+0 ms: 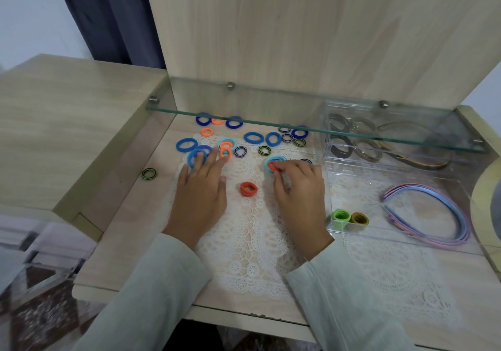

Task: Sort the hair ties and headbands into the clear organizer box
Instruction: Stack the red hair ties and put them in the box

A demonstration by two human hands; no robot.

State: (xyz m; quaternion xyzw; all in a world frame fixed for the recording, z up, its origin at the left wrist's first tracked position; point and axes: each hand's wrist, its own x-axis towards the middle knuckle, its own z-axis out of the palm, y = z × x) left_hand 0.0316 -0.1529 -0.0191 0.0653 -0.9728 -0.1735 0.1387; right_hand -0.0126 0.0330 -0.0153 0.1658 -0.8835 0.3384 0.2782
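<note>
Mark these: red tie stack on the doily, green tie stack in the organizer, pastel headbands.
red tie stack [243, 189]: head view, left side of the top ring.
green tie stack [341, 215]: head view, top of the nested ties.
pastel headbands [465, 228]: head view, right-hand bend of the bands.

Right grip [298, 190] on red hair tie [272, 164]

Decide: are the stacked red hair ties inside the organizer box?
No, the red hair ties lie on the lace mat, outside the clear organizer box.
</note>
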